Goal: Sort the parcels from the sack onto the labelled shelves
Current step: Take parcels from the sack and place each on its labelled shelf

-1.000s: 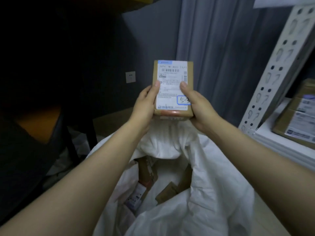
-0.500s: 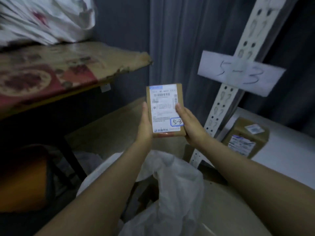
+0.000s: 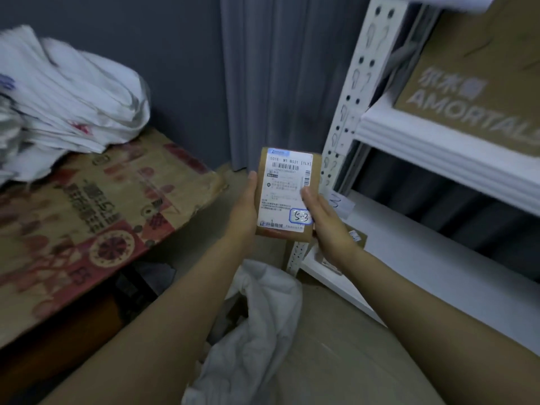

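Parcel [image 3: 287, 194]: brown, white label marked "5-3"; held upright between both hands.
Left hand [image 3: 244, 211]: left edge is pinched by its fingers [image 3: 252, 182].
Right hand [image 3: 324, 226]: right edge is pinched, thumb laid on label.
Sack [image 3: 263, 311]: white, crumpled, below the fingers.
Shelves [image 3: 438, 147]: white, right of the fingers; box [image 3: 482, 83] is carried on the upper one.
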